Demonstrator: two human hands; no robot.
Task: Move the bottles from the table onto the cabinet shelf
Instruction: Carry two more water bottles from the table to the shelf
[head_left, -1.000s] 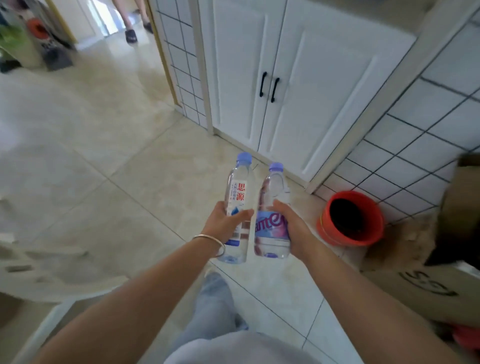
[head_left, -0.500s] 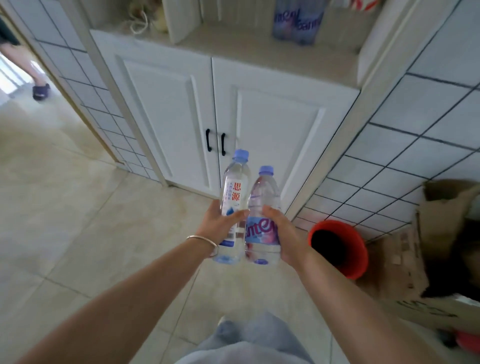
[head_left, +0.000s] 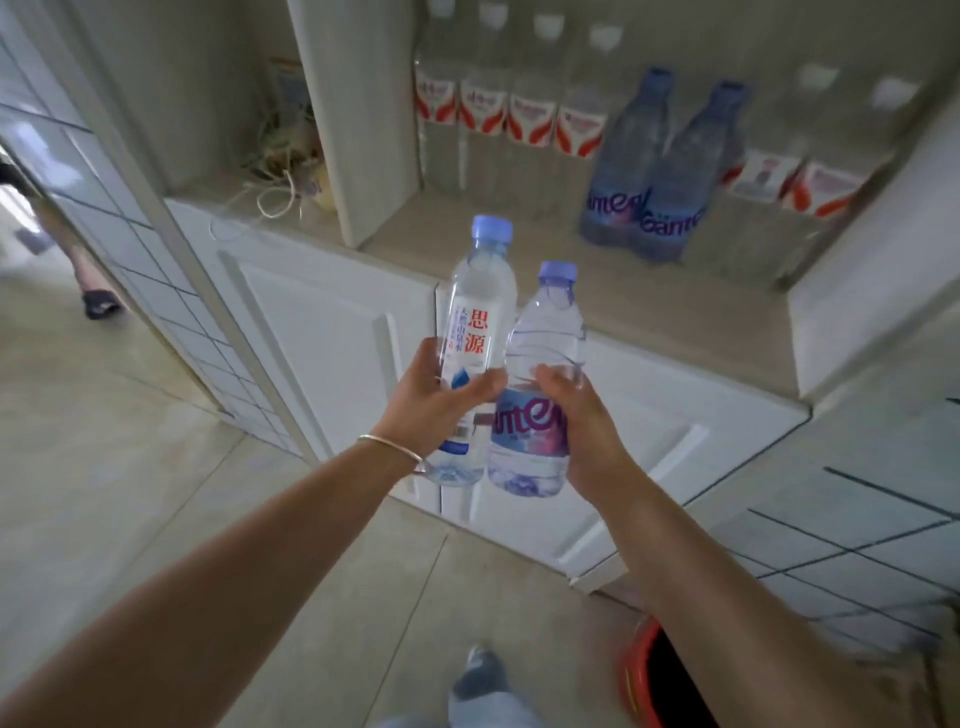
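Observation:
My left hand (head_left: 431, 400) grips a clear water bottle with red characters on a white label (head_left: 475, 332) and a blue cap. My right hand (head_left: 587, 421) grips a shorter clear bottle with a purple label (head_left: 540, 374). Both bottles stand upright, side by side and touching, held in front of the white cabinet and just below its shelf (head_left: 649, 306). On the shelf stand several red-labelled bottles (head_left: 509, 119) at the back and two blue bottles with purple labels (head_left: 649, 171) to the right of centre.
The cabinet's closed white doors (head_left: 322, 353) lie below the shelf. A vertical divider (head_left: 358, 119) splits the shelf, with tangled cords (head_left: 280, 171) to its left. An orange bucket (head_left: 654, 675) sits on the floor at lower right. A person's foot (head_left: 101, 304) shows at far left.
The view has risen and closed in on the cabinet, so the shelf and its bottles now show. Both hands have carried their bottles up toward the shelf edge.

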